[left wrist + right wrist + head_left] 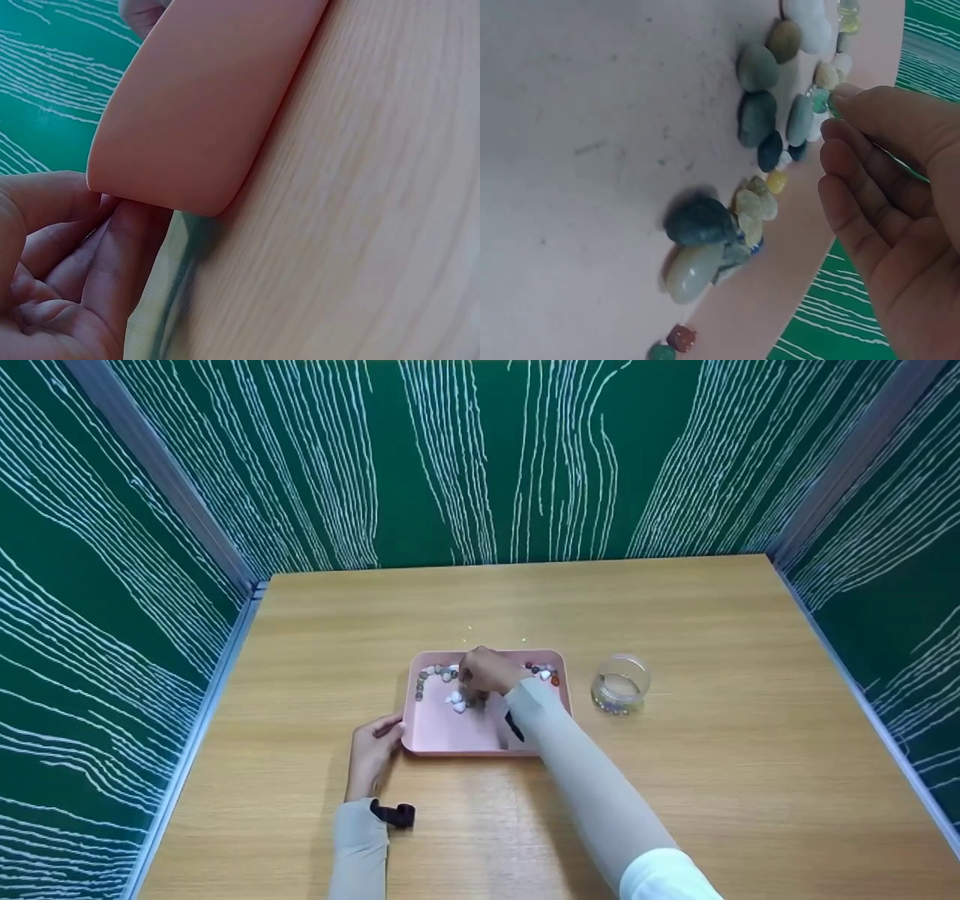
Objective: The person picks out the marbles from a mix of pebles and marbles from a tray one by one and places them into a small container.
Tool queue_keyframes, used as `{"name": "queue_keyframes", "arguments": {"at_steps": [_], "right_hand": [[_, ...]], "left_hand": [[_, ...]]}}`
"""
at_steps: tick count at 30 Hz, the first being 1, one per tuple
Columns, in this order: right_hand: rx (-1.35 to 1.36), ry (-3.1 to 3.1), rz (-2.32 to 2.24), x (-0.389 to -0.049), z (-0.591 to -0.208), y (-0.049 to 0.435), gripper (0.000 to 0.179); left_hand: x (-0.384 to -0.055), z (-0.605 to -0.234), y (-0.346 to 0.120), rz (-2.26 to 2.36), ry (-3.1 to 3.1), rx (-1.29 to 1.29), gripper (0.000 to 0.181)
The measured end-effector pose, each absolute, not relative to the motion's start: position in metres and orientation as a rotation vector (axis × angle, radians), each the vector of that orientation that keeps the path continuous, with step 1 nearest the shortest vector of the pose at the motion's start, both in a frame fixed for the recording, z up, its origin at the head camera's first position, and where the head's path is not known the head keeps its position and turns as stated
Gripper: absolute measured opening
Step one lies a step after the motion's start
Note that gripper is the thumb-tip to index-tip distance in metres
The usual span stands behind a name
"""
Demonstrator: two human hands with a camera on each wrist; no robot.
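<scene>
A pink tray (442, 742) lies on the table with small stones and beads along its far side. My left hand (373, 754) holds its near left corner; in the left wrist view the fingers (120, 247) are at the tray's corner (180, 135). Over the tray's far part is my right hand (489, 671). Seen from the right wrist, its thumb and fingertip pinch a small green bead (834, 106) close to the row of stones. Grey-green pebbles (758, 118), a dark pebble (700, 220) and a pale pebble (692, 274) lie near it. My right hand and arm hide part of the tray in the head view.
A clear round container (621, 684) with small beads at its bottom stands right of the tray. A few tiny pale bits (470, 628) lie beyond the tray on the wooden table (712, 720). Green panels with white lines (435, 457) rise behind and at both sides.
</scene>
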State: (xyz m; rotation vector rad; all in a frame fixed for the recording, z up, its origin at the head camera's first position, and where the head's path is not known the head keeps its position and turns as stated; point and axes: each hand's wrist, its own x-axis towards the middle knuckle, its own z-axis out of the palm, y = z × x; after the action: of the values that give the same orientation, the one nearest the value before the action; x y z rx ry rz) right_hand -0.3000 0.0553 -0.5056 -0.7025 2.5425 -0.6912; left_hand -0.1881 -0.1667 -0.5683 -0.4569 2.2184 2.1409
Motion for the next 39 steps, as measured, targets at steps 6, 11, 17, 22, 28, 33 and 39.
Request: {"name": "queue_keyframes", "arguments": {"at_steps": [6, 11, 17, 22, 28, 33, 39], "right_hand": [[-0.813, 2.637, -0.632, -0.300, -0.501, 0.060, 0.018], [-0.797, 2.622, -0.647, -0.299, -0.495, 0.063, 0.021], [-0.832, 2.626, -0.621, -0.299, -0.489, 0.068, 0.018], [-0.775, 2.625, -0.626, -0.298, -0.485, 0.073, 0.019], [-0.786, 2.632, -0.625, -0.297, -0.481, 0.081, 0.019], [-0.716, 2.607, -0.629, -0.296, -0.479, 0.089, 0.019], [-0.646, 2.621, -0.608, -0.296, -0.478, 0.096, 0.019]], "left_hand": [[-0.188, -0.569, -0.167, 2.191, 2.181, -0.438, 0.030], [-0.187, -0.568, -0.166, 2.191, 2.171, -0.451, 0.030], [-0.187, -0.567, -0.167, 2.177, 2.149, -0.464, 0.031], [-0.183, -0.558, -0.167, 2.183, 2.131, -0.445, 0.032], [-0.187, -0.569, -0.166, 2.197, 2.151, -0.475, 0.030], [-0.188, -0.570, -0.166, 2.191, 2.165, -0.473, 0.029], [-0.188, -0.568, -0.166, 2.184, 2.163, -0.450, 0.030]]}}
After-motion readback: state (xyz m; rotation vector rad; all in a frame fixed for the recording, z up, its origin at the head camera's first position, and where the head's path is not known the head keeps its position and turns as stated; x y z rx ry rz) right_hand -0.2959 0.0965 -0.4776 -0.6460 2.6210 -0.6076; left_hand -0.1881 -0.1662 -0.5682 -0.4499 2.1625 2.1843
